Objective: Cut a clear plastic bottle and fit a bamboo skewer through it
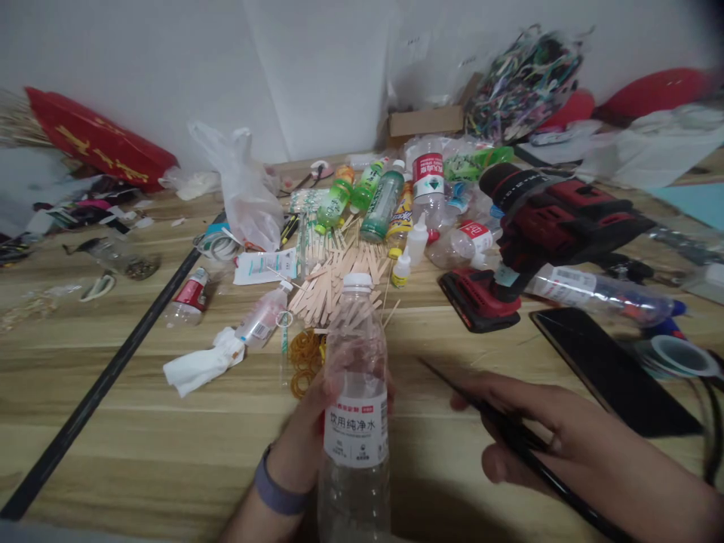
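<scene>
My left hand [305, 445], with a purple band at the wrist, is wrapped round a clear plastic water bottle [357, 490] from behind. The bottle stands upright in front of me, with a white cap and a white label; its body hides most of my fingers. To the right of it, my right hand [543, 430] is closed on a slender black pointed tool [509, 430]. The tip points up and left, toward the bottle but apart from it. Blur keeps me from making out the tool's exact kind.
Behind the bottle lie wooden craft sticks [333, 283], rubber bands [304, 351] and several drink bottles [385, 204]. A red and black cordless drill [543, 219] stands at right, near a black phone [611, 369]. At left are a dark strip [113, 369] and a small bottle [190, 296].
</scene>
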{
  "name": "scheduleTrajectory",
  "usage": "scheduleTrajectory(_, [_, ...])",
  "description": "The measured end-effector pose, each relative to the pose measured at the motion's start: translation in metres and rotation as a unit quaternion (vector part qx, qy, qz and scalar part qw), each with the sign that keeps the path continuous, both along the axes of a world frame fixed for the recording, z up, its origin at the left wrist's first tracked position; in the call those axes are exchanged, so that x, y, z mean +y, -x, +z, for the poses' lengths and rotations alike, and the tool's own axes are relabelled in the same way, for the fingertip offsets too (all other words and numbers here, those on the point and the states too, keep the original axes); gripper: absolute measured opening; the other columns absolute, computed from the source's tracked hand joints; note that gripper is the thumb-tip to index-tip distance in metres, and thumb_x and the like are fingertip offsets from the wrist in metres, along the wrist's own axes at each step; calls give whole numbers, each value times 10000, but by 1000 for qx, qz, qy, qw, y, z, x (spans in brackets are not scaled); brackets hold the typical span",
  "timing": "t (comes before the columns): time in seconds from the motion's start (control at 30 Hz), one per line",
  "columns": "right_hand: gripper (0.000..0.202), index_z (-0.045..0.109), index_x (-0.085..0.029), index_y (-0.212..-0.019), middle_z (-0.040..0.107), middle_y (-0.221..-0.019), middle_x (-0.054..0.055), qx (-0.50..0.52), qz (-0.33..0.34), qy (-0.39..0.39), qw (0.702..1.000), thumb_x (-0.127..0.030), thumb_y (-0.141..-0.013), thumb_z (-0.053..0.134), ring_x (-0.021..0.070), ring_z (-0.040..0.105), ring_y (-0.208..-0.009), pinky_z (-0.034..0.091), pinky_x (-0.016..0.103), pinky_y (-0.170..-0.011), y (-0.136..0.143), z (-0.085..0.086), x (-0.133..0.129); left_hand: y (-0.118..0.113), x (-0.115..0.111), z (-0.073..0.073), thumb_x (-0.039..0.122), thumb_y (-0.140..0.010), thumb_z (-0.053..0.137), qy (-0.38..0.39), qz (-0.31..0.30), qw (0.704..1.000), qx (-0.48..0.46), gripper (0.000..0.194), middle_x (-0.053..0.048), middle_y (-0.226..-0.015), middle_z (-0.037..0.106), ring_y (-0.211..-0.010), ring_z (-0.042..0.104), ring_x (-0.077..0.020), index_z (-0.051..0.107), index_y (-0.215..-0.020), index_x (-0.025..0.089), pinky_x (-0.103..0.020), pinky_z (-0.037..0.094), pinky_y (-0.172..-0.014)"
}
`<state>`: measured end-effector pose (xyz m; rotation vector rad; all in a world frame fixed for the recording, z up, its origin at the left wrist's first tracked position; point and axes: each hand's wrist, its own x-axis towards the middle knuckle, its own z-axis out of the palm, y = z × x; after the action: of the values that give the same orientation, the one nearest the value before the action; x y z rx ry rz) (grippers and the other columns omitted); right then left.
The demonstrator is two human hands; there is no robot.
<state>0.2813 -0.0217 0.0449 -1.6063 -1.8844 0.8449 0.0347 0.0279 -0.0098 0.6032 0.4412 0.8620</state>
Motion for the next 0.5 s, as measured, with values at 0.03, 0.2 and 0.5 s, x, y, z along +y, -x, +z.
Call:
scheduleTrajectory(0.03, [219, 747, -283, -950, 736, -759, -35, 18, -22, -14, 1000, -313, -733, 734, 163, 688, -607, 538, 210, -535, 0, -3, 0, -1, 1, 1, 553, -751, 797, 0, 0, 1000, -3, 547, -81, -913, 754, -750, 698, -174, 722, -1158, 195, -240, 522, -649])
scheduleTrajectory(0.2, [206, 629, -252, -1048, 653, -746, -11, 126, -58, 45, 989, -360, -876, 658, 174, 642, -622, 539, 262, -577, 11, -23, -1, -7, 3, 2, 541, -719, 827, 13, -9, 1000, -23, 549, -75, -891, 750, -712, 691, -164, 741, -1129, 186, -238, 526, -634])
scheduleTrajectory(0.5, [333, 564, -223, -1017, 575, -684, -42, 300, -122, -13, 946, -400, -775, 708, 153, 597, -625, 495, 247, -569, 60, -20, 28, -12, -6, -5, 508, -789, 787, 41, 28, 998, 37, 493, -67, -957, 776, -773, 717, -172, 740, -1192, 227, -244, 541, -680])
